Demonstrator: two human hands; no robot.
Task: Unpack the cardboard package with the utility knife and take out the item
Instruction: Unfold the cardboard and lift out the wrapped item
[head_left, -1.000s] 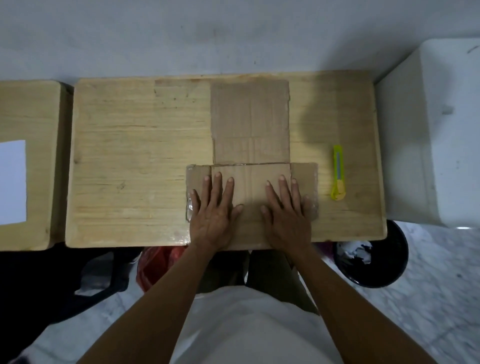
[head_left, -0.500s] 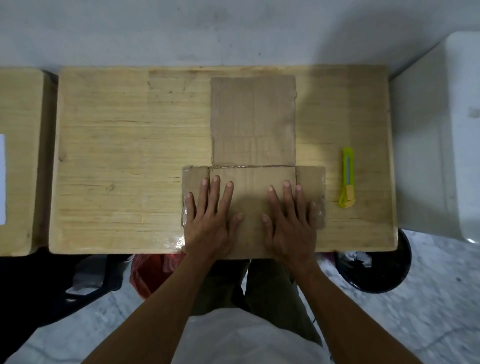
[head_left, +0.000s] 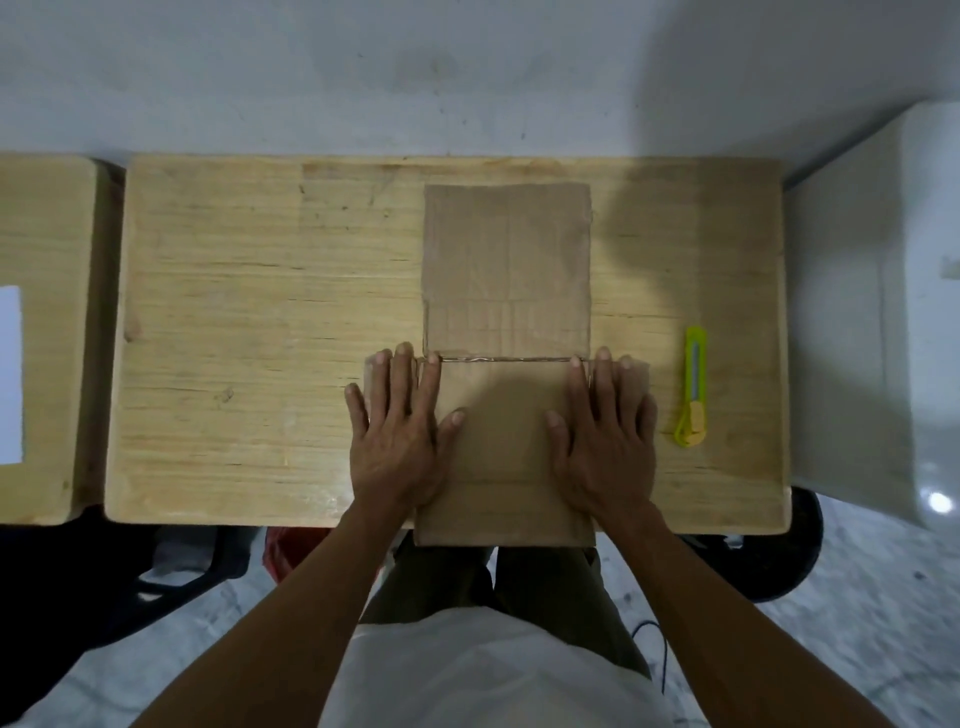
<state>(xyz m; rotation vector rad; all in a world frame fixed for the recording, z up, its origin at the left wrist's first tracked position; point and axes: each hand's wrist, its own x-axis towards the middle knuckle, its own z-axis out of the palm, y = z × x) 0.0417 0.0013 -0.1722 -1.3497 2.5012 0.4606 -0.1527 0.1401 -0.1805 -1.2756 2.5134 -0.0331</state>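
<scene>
A flat brown cardboard package (head_left: 506, 270) lies in the middle of the wooden table (head_left: 249, 332), its near part overhanging the front edge. Small side flaps stick out left and right under my fingers. My left hand (head_left: 400, 436) rests palm down on the left side of the near panel, fingers spread. On the right side my right hand (head_left: 605, 436) lies flat in the same way. A yellow-green utility knife (head_left: 693, 387) lies on the table just right of my right hand, untouched.
A second wooden table (head_left: 41, 332) with a white sheet (head_left: 10, 374) stands to the left. A white box-like unit (head_left: 872, 332) stands to the right, with a black bin (head_left: 779, 561) below the table's right corner. A red bag (head_left: 291, 551) sits under the table.
Both hands have slid apart from the centre of the near panel out onto its left and right edges and the side flaps. The knife has not moved.
</scene>
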